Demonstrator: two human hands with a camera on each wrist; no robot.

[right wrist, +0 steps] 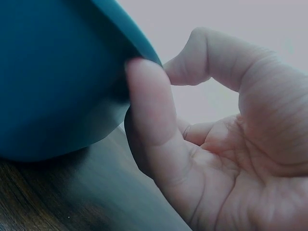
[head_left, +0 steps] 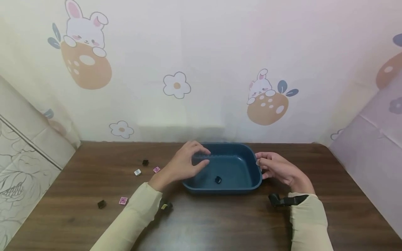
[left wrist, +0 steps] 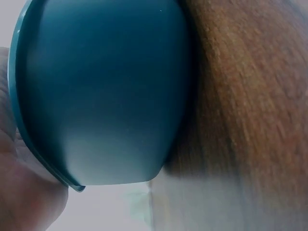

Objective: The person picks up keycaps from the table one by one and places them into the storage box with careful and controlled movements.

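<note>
A dark blue-green rectangular basin [head_left: 220, 190] stands on the wooden table. One small black piece [head_left: 218, 180] lies on its floor, toward the front. Over the basin's left side is my left hand [head_left: 185, 162], thumb and fingers spread apart with nothing visible between them. In the left wrist view part of this hand [left wrist: 24, 192] shows beside the basin's rim [left wrist: 13, 82]. My right hand [head_left: 281, 169] pinches the right rim. The right wrist view has its thumb and a finger [right wrist: 154, 106] meeting at the basin's edge [right wrist: 137, 31].
Left of the basin lie several small square pieces: a black one [head_left: 145, 162], a white one [head_left: 137, 172], a pink one [head_left: 156, 169], another pink one [head_left: 123, 200] and another black one [head_left: 101, 204]. A patterned curtain [head_left: 213, 76] hangs behind the table's [head_left: 220, 223] back edge.
</note>
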